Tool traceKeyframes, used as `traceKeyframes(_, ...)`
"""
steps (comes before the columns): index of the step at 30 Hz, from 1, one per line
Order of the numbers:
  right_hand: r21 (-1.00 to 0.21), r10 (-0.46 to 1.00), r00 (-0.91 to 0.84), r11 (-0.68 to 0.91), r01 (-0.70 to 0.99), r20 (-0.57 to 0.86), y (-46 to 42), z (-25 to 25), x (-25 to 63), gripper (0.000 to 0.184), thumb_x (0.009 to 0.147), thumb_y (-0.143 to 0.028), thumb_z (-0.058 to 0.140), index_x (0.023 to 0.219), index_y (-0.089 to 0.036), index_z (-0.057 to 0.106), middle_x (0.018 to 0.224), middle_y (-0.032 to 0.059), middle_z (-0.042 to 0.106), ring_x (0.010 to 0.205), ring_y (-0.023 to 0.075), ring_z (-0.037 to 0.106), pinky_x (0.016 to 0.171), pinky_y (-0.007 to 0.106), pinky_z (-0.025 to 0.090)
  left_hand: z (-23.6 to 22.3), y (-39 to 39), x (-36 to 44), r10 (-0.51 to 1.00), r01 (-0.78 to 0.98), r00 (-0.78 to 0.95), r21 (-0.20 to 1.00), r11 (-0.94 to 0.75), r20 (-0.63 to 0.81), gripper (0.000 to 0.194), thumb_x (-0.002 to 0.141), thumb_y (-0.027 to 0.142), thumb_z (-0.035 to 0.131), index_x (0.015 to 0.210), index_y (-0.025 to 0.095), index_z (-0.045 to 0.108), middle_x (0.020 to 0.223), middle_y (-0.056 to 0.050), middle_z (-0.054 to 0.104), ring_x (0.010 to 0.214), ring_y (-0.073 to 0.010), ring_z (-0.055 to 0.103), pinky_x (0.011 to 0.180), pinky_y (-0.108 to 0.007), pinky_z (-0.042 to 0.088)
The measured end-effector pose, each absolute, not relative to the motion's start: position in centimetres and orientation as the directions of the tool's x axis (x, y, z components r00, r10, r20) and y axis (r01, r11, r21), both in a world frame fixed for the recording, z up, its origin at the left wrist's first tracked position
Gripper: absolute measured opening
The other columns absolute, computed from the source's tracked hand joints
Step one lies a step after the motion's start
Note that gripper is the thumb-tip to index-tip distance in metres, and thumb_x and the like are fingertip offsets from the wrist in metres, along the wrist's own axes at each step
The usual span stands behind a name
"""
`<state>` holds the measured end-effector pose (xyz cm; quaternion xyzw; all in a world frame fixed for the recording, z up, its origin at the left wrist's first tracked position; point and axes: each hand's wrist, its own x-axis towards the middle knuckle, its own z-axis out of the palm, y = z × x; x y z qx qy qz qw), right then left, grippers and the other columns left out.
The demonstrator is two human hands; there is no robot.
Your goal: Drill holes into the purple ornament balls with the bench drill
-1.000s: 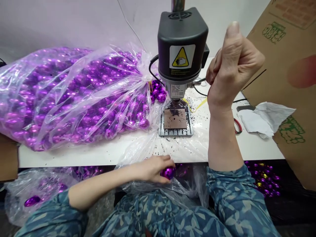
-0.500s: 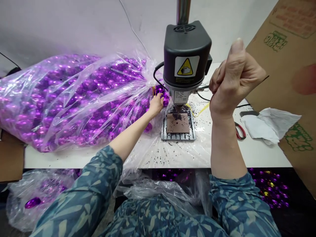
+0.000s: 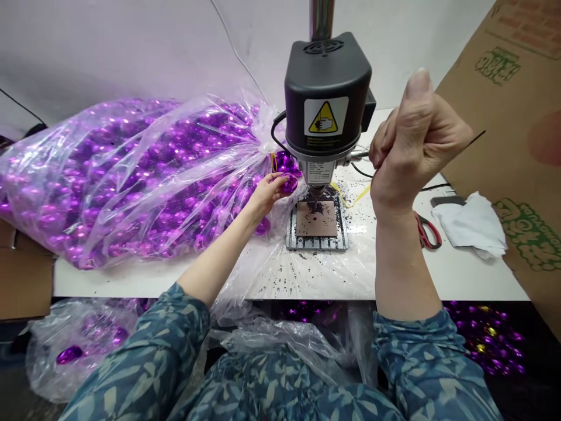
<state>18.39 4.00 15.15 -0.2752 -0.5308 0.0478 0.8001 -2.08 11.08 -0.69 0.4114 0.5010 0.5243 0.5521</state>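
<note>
A small black bench drill (image 3: 326, 102) stands at the back of the white table (image 3: 460, 275), over a slotted metal base with a brown pad (image 3: 316, 219). My right hand (image 3: 414, 146) is raised beside the drill head, fist closed round its thin lever. My left hand (image 3: 267, 192) is stretched out to the mouth of a big clear bag of shiny purple eggs (image 3: 131, 175), fingers closed on one purple egg (image 3: 288, 184) just left of the drill bit.
Red-handled scissors (image 3: 427, 231) and a crumpled white cloth (image 3: 471, 225) lie right of the base. A tall cardboard box (image 3: 512, 128) leans at the right. More purple eggs lie in a bag on the floor (image 3: 74, 345) and loose at lower right (image 3: 491, 339). Dark shavings dot the tabletop.
My left hand rose from the bag at my lap, where it held an egg, to the big bag's mouth and picked up a purple egg. The right fist stayed on the lever.
</note>
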Motion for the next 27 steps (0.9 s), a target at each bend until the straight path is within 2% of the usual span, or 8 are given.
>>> traceKeyframes(3, -0.483, 0.357, 0.441, 0.849, 0.215, 0.823, 4.2, 15.0, 18.3, 0.072, 0.091, -0.084, 0.039, 0.054, -0.024, 0.024, 0.044, -0.0054, 0.024, 0.039, 0.0071, 0.028, 0.046, 0.032, 0.029, -1.2, 7.5, -2.9, 0.992, -0.194, -0.01, 0.974, 0.118, -0.122, 0.052, 0.067, 0.038, 0.099, 0.103, 0.019, 0.066, 0.098, -0.006, 0.081, 0.086, -0.0185, 0.078, 0.085, -0.036, 0.066)
traceKeyframes(7, -0.523, 0.362, 0.45, 0.795, 0.308, 0.816, 4.2, 15.0, 18.3, 0.072, 0.089, -0.088, 0.027, 0.056, -0.025, 0.022, 0.045, -0.0043, 0.026, 0.041, 0.0083, 0.03, 0.047, 0.032, 0.034, -3.2, 4.7, -2.0, 0.999, -0.127, 0.046, 0.992, 0.006, 0.0, 0.063, 0.062, 0.044, 0.102, 0.108, 0.02, 0.065, 0.099, -0.006, 0.081, 0.095, -0.0217, 0.079, 0.098, -0.043, 0.063)
traceKeyframes(10, -0.525, 0.375, 0.451, 0.805, 0.275, 0.81, 4.0, 15.0, 18.3, 0.073, 0.088, -0.09, 0.03, 0.055, -0.026, 0.024, 0.044, -0.0042, 0.025, 0.039, 0.0093, 0.03, 0.046, 0.034, 0.034, -4.6, 4.2, -0.6, 0.995, -0.094, 0.08, 0.994, -0.057, 0.064, 0.064, 0.064, 0.047, 0.101, 0.109, 0.021, 0.063, 0.106, -0.007, 0.081, 0.103, -0.0233, 0.079, 0.105, -0.047, 0.06)
traceKeyframes(15, -0.504, 0.376, 0.421, 0.828, 0.248, 0.825, 3.7, 14.9, 18.5, 0.073, 0.088, -0.088, 0.036, 0.054, -0.024, 0.026, 0.043, -0.0045, 0.027, 0.037, 0.0094, 0.029, 0.044, 0.035, 0.032, -5.6, 4.3, 1.1, 0.99, -0.075, 0.106, 0.993, -0.088, 0.096, 0.062, 0.068, 0.047, 0.098, 0.109, 0.021, 0.059, 0.111, -0.009, 0.08, 0.107, -0.0242, 0.079, 0.106, -0.048, 0.061)
traceKeyframes(21, -0.485, 0.36, 0.432, 0.845, 0.224, 0.827, 3.7, 14.6, 18.5, 0.07, 0.09, -0.085, 0.04, 0.054, -0.025, 0.028, 0.043, -0.0054, 0.027, 0.038, 0.0086, 0.028, 0.044, 0.035, 0.033, -5.8, 4.5, 1.7, 0.979, -0.027, 0.129, 0.988, -0.153, 0.155, 0.062, 0.068, 0.046, 0.1, 0.109, 0.023, 0.061, 0.114, -0.01, 0.08, 0.113, -0.0275, 0.078, 0.11, -0.054, 0.061)
traceKeyframes(27, -0.412, 0.329, 0.447, 0.906, 0.1, 0.832, 3.7, 14.6, 18.4, 0.065, 0.09, -0.067, 0.061, 0.053, -0.023, 0.032, 0.044, -0.0075, 0.03, 0.037, 0.0061, 0.028, 0.045, 0.031, 0.031, -6.3, 4.0, 2.4, 0.943, 0.036, 0.224, 0.965, -0.262, 0.247, 0.063, 0.076, 0.047, 0.094, 0.124, 0.023, 0.06, 0.135, -0.015, 0.073, 0.125, -0.0287, 0.074, 0.115, -0.054, 0.058)
